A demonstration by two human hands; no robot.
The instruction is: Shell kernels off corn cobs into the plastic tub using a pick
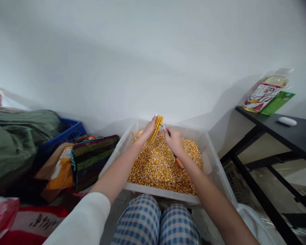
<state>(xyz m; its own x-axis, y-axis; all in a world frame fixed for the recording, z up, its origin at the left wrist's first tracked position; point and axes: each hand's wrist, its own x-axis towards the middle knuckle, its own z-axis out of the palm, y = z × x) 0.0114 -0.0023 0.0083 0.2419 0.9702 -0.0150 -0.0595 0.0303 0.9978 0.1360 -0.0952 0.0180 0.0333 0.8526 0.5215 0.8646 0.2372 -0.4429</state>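
Note:
My left hand [150, 126] is closed around an ear of corn [156, 128], held tilted above a clear plastic bin [211, 149]. Its yellow kernels face right. My right hand [173, 140] grips a thin-shafted tool [169, 133] like a screwdriver, its dark handle mostly hidden in the fist. The tip of the tool points at the upper part of the ear, touching or very close to it. Loose corn kernels [158, 170] fill much of the bin below both hands. Under my right forearm, an orange-and-black handle [179, 163] lies on the kernels, partly covered.
A black shelf [272, 124] on the right carries a bottle [265, 93], a green box [277, 102] and a white oval object [287, 121]. To the left are a blue crate [71, 129], green cloth [20, 136], a mesh bag [94, 156] and cardboard [53, 163]. A wall stands behind.

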